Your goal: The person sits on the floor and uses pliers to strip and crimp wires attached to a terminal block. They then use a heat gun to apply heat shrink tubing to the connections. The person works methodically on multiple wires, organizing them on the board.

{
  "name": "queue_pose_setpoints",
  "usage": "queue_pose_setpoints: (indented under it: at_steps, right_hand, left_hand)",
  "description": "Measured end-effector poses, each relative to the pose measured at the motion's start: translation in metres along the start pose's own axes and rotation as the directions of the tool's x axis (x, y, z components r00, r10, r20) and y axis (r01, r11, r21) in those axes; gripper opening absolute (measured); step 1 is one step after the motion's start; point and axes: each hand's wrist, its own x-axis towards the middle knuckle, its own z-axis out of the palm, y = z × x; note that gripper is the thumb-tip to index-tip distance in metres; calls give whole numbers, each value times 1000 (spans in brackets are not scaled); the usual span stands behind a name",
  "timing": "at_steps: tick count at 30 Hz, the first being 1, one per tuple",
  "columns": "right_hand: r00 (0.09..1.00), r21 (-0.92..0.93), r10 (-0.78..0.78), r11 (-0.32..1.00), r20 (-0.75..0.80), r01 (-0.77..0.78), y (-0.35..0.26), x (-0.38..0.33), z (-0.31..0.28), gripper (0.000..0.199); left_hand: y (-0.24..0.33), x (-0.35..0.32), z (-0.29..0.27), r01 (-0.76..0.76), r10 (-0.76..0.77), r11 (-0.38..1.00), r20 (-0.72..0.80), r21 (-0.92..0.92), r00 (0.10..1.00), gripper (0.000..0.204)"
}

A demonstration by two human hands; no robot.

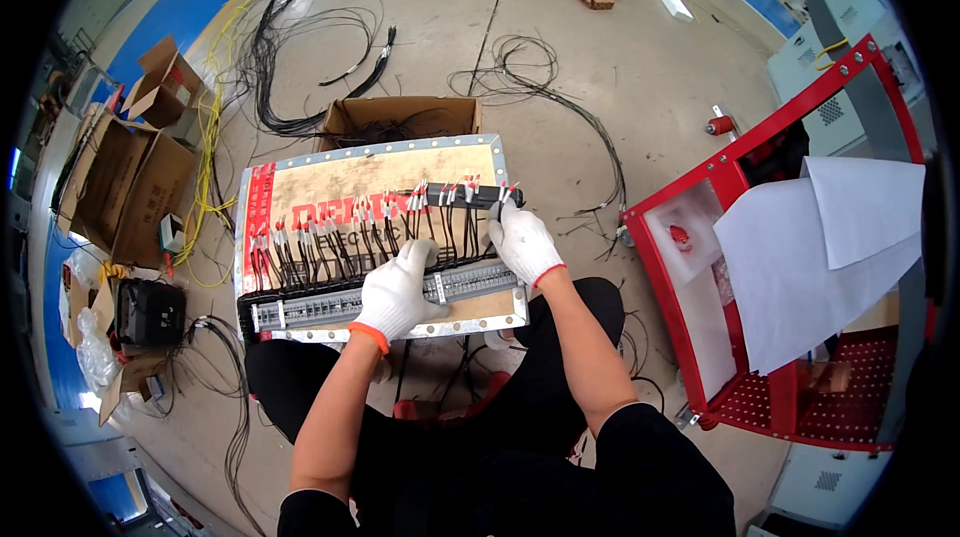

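Observation:
A tan board (340, 177) with metal edging and red print lies across my lap. Along its near side runs a grey terminal block strip (310, 309). Beyond the strip, a black wire bundle (262, 294) sends up a row of black wires (340, 245) with white sleeves and red tips. My left hand (398, 289), in a white glove, lies over the strip with thumb and fingers apart. At the row's right end, my gloved right hand (524, 245) pinches a black wire; its fingertips are partly hidden. A dark elongated object (470, 195) lies behind the wire ends.
An open cardboard box (405, 115) stands beyond the board. To the right is a red metal cart (690, 302) with white sheets (820, 252) over it. Cardboard boxes (135, 182) and a black case (150, 314) are at left. Loose black cables (265, 67) cross the floor.

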Motion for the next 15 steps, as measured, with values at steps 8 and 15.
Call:
queue_pose_setpoints:
  at_steps: [8,15]
  right_hand:
    - [1000,-91,-16,996,2,16,-9,-7,-3,29]
    - [998,-59,28,998,-51,-31,0,-9,-5,28]
  left_hand:
    - [-5,2,0,-16,17,999,24,-34,1000,81]
    - [-6,3,-1,-83,86,995,45,-49,995,76]
